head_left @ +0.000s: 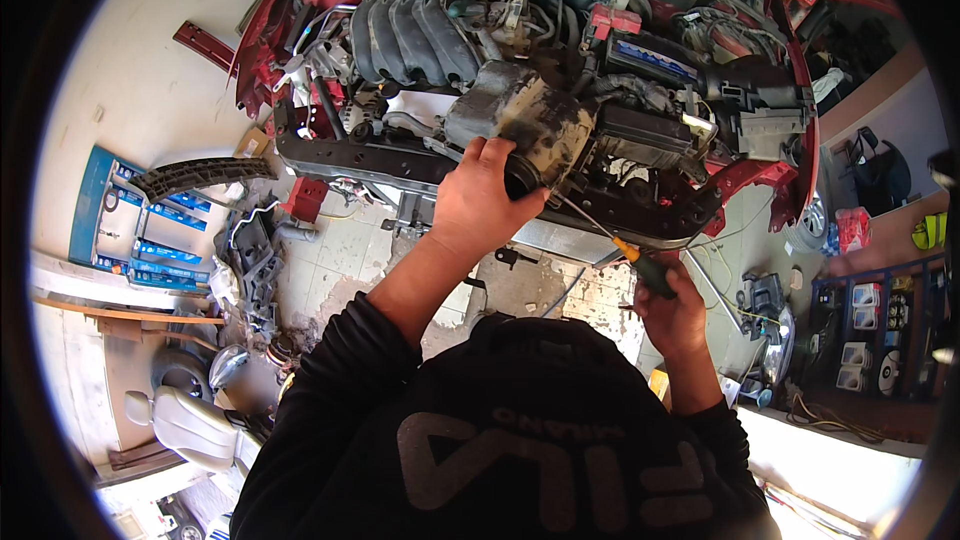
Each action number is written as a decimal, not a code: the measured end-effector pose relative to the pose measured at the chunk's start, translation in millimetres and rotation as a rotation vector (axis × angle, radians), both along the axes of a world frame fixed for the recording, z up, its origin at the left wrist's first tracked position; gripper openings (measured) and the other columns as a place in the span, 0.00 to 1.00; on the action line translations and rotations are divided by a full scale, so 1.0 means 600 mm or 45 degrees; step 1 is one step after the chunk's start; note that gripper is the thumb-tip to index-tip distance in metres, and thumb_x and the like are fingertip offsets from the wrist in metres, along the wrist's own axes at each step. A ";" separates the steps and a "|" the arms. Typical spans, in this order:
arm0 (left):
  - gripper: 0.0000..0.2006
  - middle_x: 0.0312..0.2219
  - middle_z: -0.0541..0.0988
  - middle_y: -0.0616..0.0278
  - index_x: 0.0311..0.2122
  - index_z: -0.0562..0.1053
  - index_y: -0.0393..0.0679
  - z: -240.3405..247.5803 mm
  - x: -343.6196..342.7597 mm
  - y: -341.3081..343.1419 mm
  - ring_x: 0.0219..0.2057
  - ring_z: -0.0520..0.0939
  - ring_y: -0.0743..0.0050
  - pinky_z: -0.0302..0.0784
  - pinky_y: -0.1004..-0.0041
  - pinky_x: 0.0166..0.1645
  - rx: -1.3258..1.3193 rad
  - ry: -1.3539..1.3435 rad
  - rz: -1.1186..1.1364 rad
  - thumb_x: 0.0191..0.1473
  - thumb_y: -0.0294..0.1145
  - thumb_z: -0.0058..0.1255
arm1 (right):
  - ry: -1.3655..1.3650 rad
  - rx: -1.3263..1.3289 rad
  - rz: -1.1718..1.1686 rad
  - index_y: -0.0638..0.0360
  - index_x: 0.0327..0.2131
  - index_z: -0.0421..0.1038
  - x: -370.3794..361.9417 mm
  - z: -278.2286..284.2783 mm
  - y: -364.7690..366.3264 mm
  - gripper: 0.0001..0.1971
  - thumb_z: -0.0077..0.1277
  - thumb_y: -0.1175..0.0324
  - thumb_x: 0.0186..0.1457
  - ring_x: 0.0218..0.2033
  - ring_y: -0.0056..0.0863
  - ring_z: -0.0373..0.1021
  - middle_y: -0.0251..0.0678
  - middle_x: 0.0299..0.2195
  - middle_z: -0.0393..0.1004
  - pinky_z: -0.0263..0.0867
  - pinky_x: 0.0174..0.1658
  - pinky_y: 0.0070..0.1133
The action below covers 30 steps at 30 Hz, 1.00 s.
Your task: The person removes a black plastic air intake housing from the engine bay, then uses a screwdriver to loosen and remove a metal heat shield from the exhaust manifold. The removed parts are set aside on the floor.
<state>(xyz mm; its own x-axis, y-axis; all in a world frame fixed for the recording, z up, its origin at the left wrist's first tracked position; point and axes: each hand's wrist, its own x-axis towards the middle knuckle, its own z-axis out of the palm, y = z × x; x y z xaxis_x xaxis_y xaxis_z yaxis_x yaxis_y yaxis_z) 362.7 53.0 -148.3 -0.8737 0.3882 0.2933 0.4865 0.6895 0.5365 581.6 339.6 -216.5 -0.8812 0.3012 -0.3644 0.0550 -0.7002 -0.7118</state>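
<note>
A large dusty black plastic air box (530,115) sits at the front of the engine bay, with dried mud on its right side. My left hand (482,198) grips its near lower edge, around a dark round opening. In my right hand (672,312) is a screwdriver (632,252) with a yellow and dark green handle. Its thin shaft points up and left to the underside of the air box, just right of my left fingers. The tip is hard to make out there. Below it runs the car's dark front crossmember (390,162).
Behind the air box lie a ribbed black intake manifold (415,37) and a battery (655,58) with a red terminal cover. Removed car parts (255,260) lie on the floor at left, near a light seat (190,425). A headlight (778,345) and shelving (880,330) are at right.
</note>
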 end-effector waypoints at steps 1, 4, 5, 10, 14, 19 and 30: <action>0.38 0.57 0.80 0.43 0.63 0.74 0.40 -0.001 0.000 0.000 0.51 0.88 0.33 0.88 0.46 0.54 -0.001 0.000 0.002 0.54 0.51 0.76 | -0.131 0.049 0.010 0.55 0.58 0.73 0.001 0.003 0.003 0.17 0.48 0.55 0.78 0.31 0.31 0.73 0.40 0.36 0.78 0.68 0.31 0.28; 0.38 0.57 0.80 0.42 0.63 0.75 0.40 -0.001 -0.001 0.000 0.52 0.88 0.32 0.87 0.46 0.55 0.004 0.015 0.000 0.53 0.51 0.76 | -0.127 0.142 0.205 0.55 0.59 0.72 0.001 0.011 0.015 0.17 0.51 0.59 0.75 0.35 0.29 0.73 0.40 0.40 0.79 0.70 0.34 0.29; 0.38 0.57 0.80 0.42 0.63 0.75 0.40 0.000 -0.001 0.001 0.52 0.88 0.32 0.87 0.46 0.55 0.002 0.004 0.001 0.53 0.51 0.76 | -0.030 0.176 0.238 0.55 0.59 0.72 0.000 0.011 0.015 0.17 0.52 0.59 0.74 0.36 0.29 0.74 0.40 0.41 0.79 0.71 0.35 0.29; 0.38 0.56 0.82 0.40 0.62 0.75 0.36 0.005 0.003 0.002 0.57 0.85 0.33 0.84 0.48 0.61 0.050 -0.041 0.006 0.53 0.48 0.77 | 0.038 0.102 -0.084 0.60 0.55 0.74 -0.003 -0.007 -0.010 0.18 0.53 0.55 0.77 0.26 0.29 0.71 0.42 0.40 0.80 0.68 0.29 0.27; 0.36 0.54 0.83 0.40 0.61 0.76 0.35 0.004 0.003 0.003 0.56 0.85 0.32 0.84 0.49 0.61 0.093 0.030 -0.019 0.53 0.46 0.78 | 0.039 0.279 0.131 0.58 0.57 0.73 0.006 -0.008 -0.001 0.20 0.50 0.51 0.79 0.28 0.26 0.72 0.38 0.36 0.79 0.68 0.30 0.23; 0.36 0.52 0.85 0.41 0.62 0.77 0.36 0.007 0.004 0.004 0.54 0.86 0.35 0.84 0.50 0.60 0.053 0.134 -0.060 0.53 0.43 0.78 | 0.174 0.341 0.129 0.62 0.58 0.73 0.008 -0.021 0.010 0.16 0.55 0.62 0.75 0.32 0.26 0.74 0.38 0.39 0.79 0.70 0.34 0.24; 0.20 0.58 0.81 0.53 0.51 0.85 0.46 0.032 0.013 0.015 0.59 0.81 0.44 0.76 0.51 0.64 -0.119 0.584 -0.396 0.52 0.27 0.75 | 0.265 0.176 0.099 0.62 0.61 0.71 0.005 -0.057 0.010 0.25 0.61 0.85 0.60 0.42 0.23 0.75 0.35 0.49 0.79 0.73 0.47 0.24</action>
<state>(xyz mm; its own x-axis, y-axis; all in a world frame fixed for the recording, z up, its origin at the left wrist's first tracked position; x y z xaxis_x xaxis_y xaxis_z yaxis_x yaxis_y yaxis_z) 370.3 62.2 -129.1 -0.5050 0.6499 0.5680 0.8436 0.5107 0.1657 584.5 345.7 -250.5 -0.9553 0.2641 -0.1328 -0.0531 -0.5952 -0.8018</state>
